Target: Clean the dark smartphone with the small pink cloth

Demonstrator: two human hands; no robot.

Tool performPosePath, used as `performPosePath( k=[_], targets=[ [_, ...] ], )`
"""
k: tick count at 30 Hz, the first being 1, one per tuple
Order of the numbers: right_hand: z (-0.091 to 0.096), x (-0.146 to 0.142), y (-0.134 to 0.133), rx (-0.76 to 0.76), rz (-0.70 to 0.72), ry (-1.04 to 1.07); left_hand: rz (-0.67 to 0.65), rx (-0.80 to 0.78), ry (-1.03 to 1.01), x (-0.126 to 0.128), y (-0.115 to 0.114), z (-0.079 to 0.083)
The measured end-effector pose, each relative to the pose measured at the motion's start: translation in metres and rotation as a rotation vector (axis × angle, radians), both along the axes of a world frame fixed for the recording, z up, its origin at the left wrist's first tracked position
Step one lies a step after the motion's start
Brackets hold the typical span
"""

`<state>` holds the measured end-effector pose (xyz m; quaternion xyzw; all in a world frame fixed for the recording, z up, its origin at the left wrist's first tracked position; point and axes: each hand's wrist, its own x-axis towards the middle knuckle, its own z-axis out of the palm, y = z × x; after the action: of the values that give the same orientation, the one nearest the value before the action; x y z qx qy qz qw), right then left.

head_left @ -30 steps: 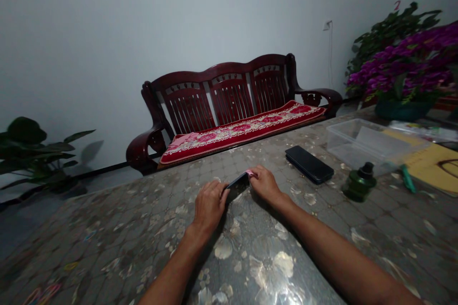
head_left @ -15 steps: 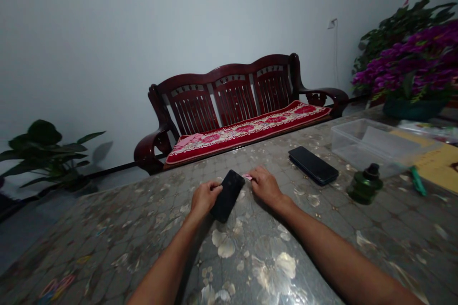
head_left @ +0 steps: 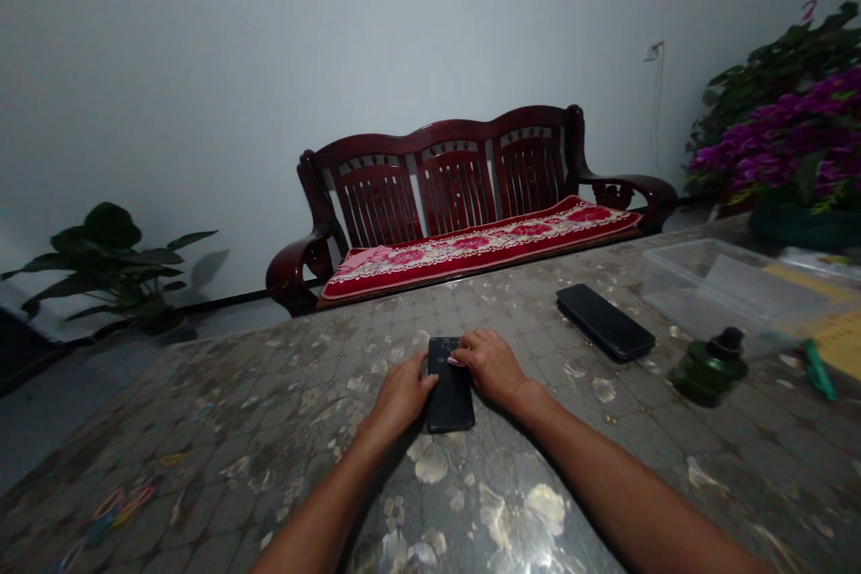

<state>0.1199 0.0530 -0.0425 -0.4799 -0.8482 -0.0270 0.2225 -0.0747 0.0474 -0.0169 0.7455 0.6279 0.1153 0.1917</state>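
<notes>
Apparently you're wiping, left grip (head_left: 404,393) clamping the phone (head_left: 450,404), right grip (head_left: 494,368) pinching a pink scrap (head_left: 455,361); the next stroke's needing steadiness.

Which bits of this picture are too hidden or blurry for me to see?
All in the head view:
Pink thing: partly covered by the right hand.
Phone: its underside faces away from the camera.
Purple flowers: cut off by the right edge.
Yellow sheet: right edge cuts it off; its marks are blurred.
Coloured loops: too small and blurred to name.
</notes>
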Motion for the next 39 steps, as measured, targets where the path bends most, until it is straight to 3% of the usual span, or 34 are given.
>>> performPosePath(
  k=[6, 21, 31, 39],
  targets=[
    [0.000, -0.001, 0.004, -0.027, -0.039, -0.035, -0.028, -0.032, 0.081, 0.004, 0.000, 0.003],
    [0.003, 0.000, -0.005, -0.072, 0.006, -0.061, -0.030, -0.026, 0.046, 0.009, -0.009, 0.007],
    [0.007, 0.000, -0.007, -0.099, 0.013, -0.082, 0.020, -0.054, 0.177, 0.019, -0.020, 0.018],
    [0.008, -0.001, -0.007, -0.105, 0.007, -0.093, -0.012, -0.035, 0.158, 0.013, -0.014, 0.010]
  ],
)
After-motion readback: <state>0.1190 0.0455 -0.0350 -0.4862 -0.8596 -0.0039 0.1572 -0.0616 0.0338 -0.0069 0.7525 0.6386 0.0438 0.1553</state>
